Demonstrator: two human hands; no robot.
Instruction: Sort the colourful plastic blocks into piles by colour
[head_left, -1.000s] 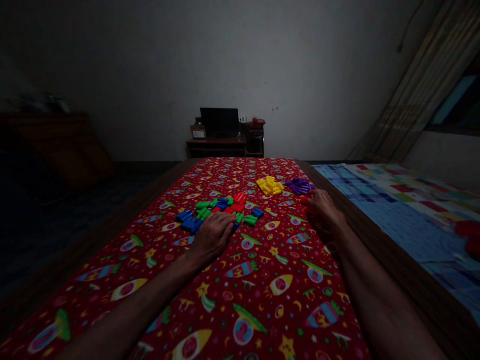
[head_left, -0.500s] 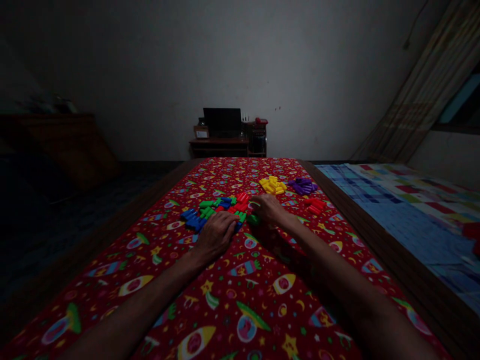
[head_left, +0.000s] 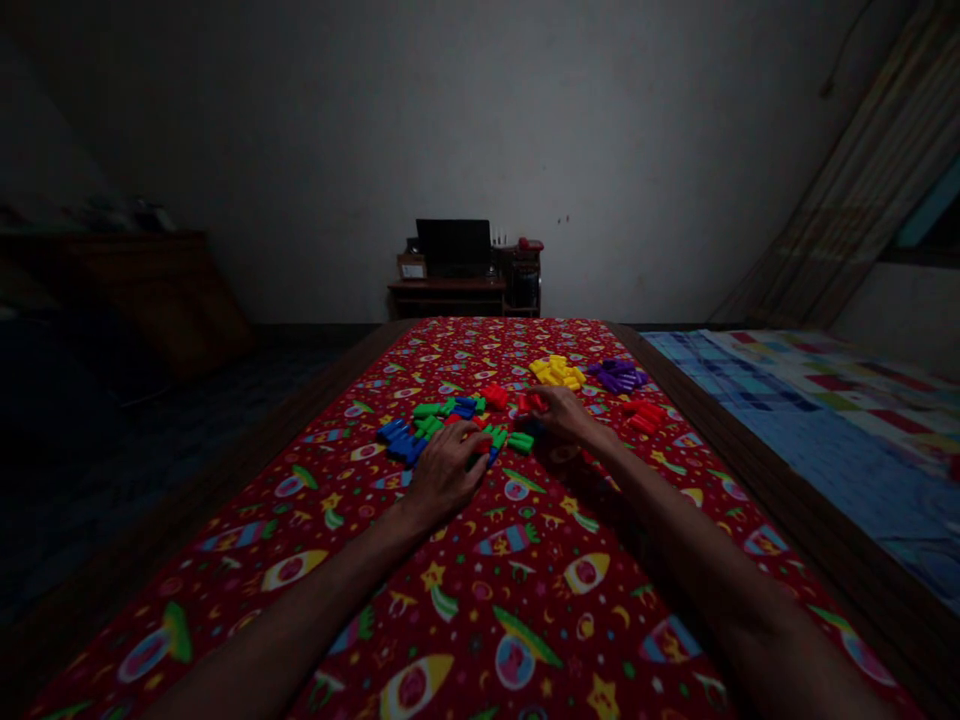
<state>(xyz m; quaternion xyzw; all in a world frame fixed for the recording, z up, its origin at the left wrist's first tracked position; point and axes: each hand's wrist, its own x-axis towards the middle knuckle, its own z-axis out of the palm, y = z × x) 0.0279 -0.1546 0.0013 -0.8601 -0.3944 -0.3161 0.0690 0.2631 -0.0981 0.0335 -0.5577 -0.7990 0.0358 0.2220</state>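
My right hand (head_left: 566, 412) is closed with its fingertips on a red plastic piece (head_left: 529, 402), just right of a mixed pile. Over the near side of that pile, my left hand (head_left: 450, 462) has bent fingers, and bright red plastic shows between its fingertips and thumb. The mixed pile holds blue pieces (head_left: 401, 440), green pieces (head_left: 431, 410) and red pieces (head_left: 495, 396), partly hidden by the left hand. Between the hands lie a few green pieces (head_left: 520, 442). Farther right are a yellow heap (head_left: 557, 372), a purple heap (head_left: 619, 376) and a red group (head_left: 645, 416).
The pieces lie on a long surface with a red cartoon-print cloth (head_left: 420, 560) and dark side edges. A desk with a monitor (head_left: 453, 246) stands at the far wall. Patterned bedding (head_left: 780, 420) lies to the right, and a wooden cabinet (head_left: 157, 300) is at left.
The right hand has lifted away from the green pieces and now has a red piece at its fingertips. The left hand stays at the pile, its thumb more apart. The view has shifted slightly.
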